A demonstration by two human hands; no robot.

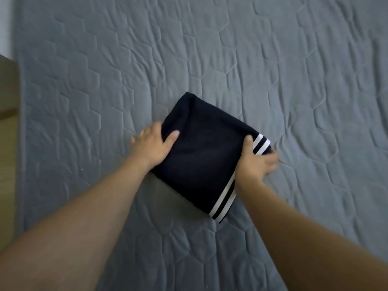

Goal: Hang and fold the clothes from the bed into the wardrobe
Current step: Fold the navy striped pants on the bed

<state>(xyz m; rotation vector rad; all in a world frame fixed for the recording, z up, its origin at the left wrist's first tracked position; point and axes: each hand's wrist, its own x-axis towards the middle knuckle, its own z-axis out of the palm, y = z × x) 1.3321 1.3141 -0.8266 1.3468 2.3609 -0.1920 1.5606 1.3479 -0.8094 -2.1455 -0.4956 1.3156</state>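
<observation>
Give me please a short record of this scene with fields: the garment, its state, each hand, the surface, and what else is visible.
garment: dark folded garment with white stripes along its right edge
state: folded into a compact rectangle, lying on the bed
left hand: grips the left edge, thumb on top
right hand: grips the right edge at the stripes, thumb on top
surface: grey quilted bed cover
other: wooden furniture at the left frame edge
wardrobe: not identifiable in view
</observation>
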